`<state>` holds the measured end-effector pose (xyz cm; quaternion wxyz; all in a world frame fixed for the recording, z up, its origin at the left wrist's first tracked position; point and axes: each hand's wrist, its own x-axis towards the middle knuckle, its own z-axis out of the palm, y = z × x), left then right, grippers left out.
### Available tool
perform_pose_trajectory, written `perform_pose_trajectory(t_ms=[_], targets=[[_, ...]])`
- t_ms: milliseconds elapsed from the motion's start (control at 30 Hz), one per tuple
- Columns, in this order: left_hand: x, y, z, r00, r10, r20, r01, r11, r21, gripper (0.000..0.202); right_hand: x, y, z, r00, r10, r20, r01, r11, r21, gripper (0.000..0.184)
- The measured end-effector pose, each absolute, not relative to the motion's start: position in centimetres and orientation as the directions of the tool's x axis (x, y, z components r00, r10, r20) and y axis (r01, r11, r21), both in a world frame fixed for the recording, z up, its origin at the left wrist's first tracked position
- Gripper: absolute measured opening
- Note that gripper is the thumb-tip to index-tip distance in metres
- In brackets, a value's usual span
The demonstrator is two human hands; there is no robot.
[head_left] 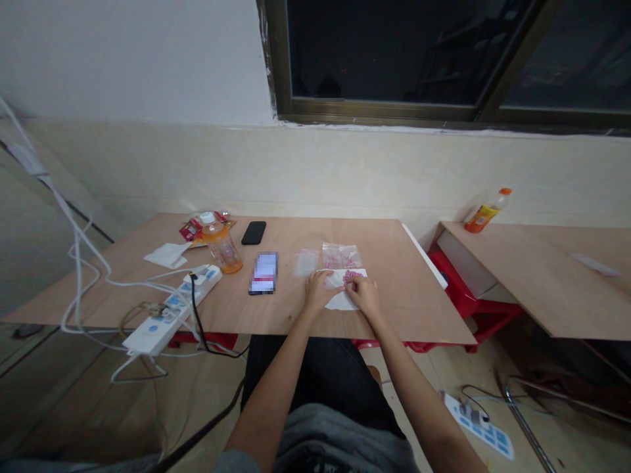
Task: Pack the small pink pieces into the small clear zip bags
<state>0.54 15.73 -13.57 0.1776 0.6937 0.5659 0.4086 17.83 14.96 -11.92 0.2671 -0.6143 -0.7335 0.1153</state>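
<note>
On my feed both forearms reach forward onto the table (409, 309), hands close together and angled inward. They hide much of a white paper sheet (340, 302) (only its far edge and a lower corner show), which lies just in front of me, its long axis seemingly crosswise. Pink pieces (351, 276) sit on it beside the right hand (363, 294), and the left hand (315, 292) rests at its left end. The view is too poor to say whether either grip is clenched or released, though both seem pressed against the sheet.
</note>
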Motion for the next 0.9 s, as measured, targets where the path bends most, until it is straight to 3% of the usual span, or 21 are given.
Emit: perform_pose_trajectory(t_ms=[900], targets=[[0.56, 15.67, -13.37, 0.023, 0.929, 0.368, 0.659, -0.291, 0.694, 0.051, 18.07, 15.73, -12.51, -0.060, 0.955, 0.290, 0.742, 0.237, -0.627, 0.026]])
